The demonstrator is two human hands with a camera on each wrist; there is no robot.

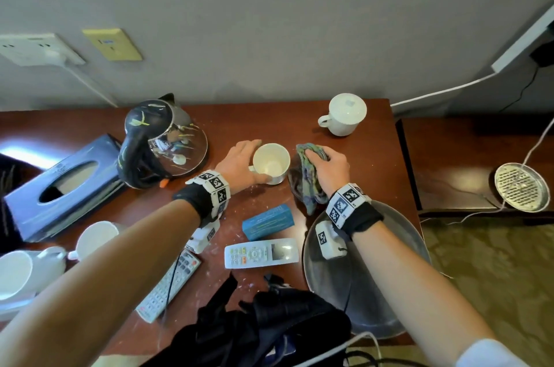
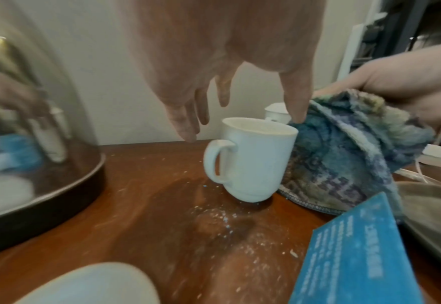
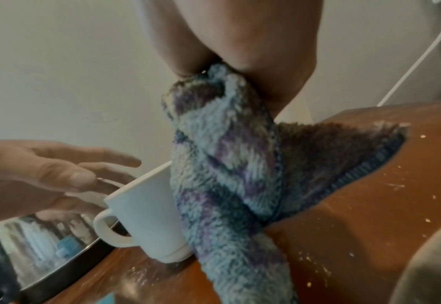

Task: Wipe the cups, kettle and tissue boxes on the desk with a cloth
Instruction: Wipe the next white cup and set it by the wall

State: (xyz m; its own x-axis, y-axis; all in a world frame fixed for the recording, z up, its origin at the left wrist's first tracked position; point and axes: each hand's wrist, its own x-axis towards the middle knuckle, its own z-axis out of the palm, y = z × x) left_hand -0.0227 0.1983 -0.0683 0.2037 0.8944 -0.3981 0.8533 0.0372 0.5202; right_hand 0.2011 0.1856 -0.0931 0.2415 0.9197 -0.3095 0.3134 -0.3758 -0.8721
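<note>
Left hand (image 1: 239, 164) open, fingers spread; right hand (image 1: 328, 167) apparently curled, both forearms extended.

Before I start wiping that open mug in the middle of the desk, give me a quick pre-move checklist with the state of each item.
1. Cloth in hand: ok. The right hand grips the cloth.
2. Cloth reaches the mug: ok. It lies against the side of the mug.
3. Mug steadied: not ok. The left hand is beside it with fingers straight, not gripping, and the mug looks tilted in both wrist views.
4. Mug empty: ok. The head view shows a bare inside.
5. Room around it: ok, but tight. The kettle stands close on the left, the blue box just in front.
6. Desk surface: not ok. Pale crumbs lie scattered near the mug's base.
</note>
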